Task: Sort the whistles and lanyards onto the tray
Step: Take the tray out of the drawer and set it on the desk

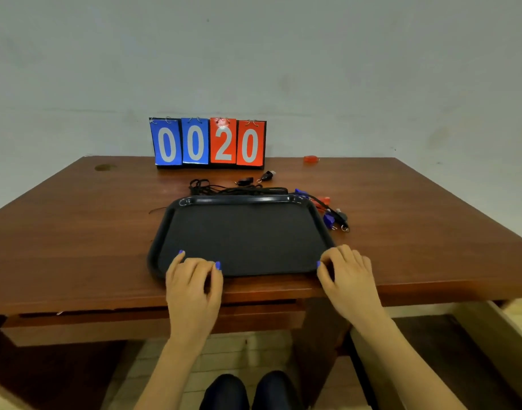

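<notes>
Dark tray [242, 235], left hand [191, 287], right hand [350, 279] gripping near rim

Left hand [193, 287] & right hand [350, 279]: bare forearms, blue nail polish; dark trousers [248, 390].

The tray's [242, 232] far rim is hiding part of the tangled black lanyards [239, 189], and its right corner is covering some whistles [327, 213]. The near edge is cutting off both forearms and the knees.

Both hands [194, 287] on tray [242, 199] rim
</notes>
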The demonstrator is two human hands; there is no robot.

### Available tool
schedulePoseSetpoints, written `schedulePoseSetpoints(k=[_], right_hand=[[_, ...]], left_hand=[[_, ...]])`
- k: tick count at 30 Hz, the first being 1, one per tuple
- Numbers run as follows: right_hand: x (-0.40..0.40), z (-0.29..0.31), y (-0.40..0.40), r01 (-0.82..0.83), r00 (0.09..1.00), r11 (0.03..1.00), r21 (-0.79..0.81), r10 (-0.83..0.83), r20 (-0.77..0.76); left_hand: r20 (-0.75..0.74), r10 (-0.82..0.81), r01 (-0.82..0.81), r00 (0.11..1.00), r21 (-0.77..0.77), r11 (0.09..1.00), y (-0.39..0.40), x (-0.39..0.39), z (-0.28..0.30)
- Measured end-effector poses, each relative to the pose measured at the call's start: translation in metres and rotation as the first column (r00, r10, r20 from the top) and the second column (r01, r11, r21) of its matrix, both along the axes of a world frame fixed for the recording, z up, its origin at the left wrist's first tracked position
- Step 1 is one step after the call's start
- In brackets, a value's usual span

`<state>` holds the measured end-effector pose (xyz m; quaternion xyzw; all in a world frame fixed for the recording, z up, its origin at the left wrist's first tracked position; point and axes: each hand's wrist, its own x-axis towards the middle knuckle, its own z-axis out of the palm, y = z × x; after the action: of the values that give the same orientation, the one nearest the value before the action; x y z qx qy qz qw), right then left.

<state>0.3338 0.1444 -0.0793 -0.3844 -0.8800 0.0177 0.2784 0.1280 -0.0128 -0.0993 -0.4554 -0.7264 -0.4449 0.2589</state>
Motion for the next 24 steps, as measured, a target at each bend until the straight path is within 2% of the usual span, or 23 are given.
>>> schedulePoseSetpoints(k=[2, 5, 8, 11, 14, 17, 18, 21, 24], right_hand=[[0.028, -0.007, -0.013, 0.068, 0.996, 0.998, 0.005, -0.067, -0.066], [0.085, -0.013, -0.023, 0.287, 0.953, 0.955, -0.069, -0.292, -0.076], [0.149, -0.020, -0.033, 0.488, 0.868, 0.837, -0.248, -0.496, 0.031], [0.202, -0.029, -0.061, 0.651, 0.755, 0.699, -0.295, -0.636, 0.161], [0.239, -0.049, -0.102, 0.728, 0.685, 0.611, -0.309, -0.650, 0.329], [0.254, -0.073, -0.144, 0.784, 0.618, 0.505, -0.360, -0.688, 0.380], [0.252, -0.082, -0.157, 0.798, 0.598, 0.487, -0.356, -0.718, 0.358], [0.238, -0.099, -0.181, 0.786, 0.554, 0.482, -0.386, -0.827, 0.096], [0.229, -0.101, -0.175, 0.743, 0.449, 0.428, -0.515, -0.889, -0.091]], left_hand=[[-0.021, -0.124, 0.126, 0.992, 0.080, 0.989, 0.012, 0.033, -0.001], [-0.070, -0.315, 0.318, 0.947, 0.046, 0.947, 0.035, 0.080, -0.005], [-0.058, -0.465, 0.466, 0.883, 0.004, 0.885, 0.058, 0.122, -0.015], [0.002, -0.594, 0.593, 0.805, -0.028, 0.804, 0.071, 0.165, -0.020], [0.019, -0.719, 0.718, 0.695, -0.071, 0.692, 0.077, 0.200, -0.026], [-0.021, -0.801, 0.795, 0.598, -0.114, 0.596, 0.079, 0.224, -0.036], [-0.038, -0.815, 0.807, 0.578, -0.124, 0.578, 0.079, 0.228, -0.039], [-0.052, -0.829, 0.818, 0.557, -0.141, 0.558, 0.077, 0.232, -0.048], [0.019, -0.807, 0.800, 0.590, -0.151, 0.581, 0.076, 0.226, -0.056]])
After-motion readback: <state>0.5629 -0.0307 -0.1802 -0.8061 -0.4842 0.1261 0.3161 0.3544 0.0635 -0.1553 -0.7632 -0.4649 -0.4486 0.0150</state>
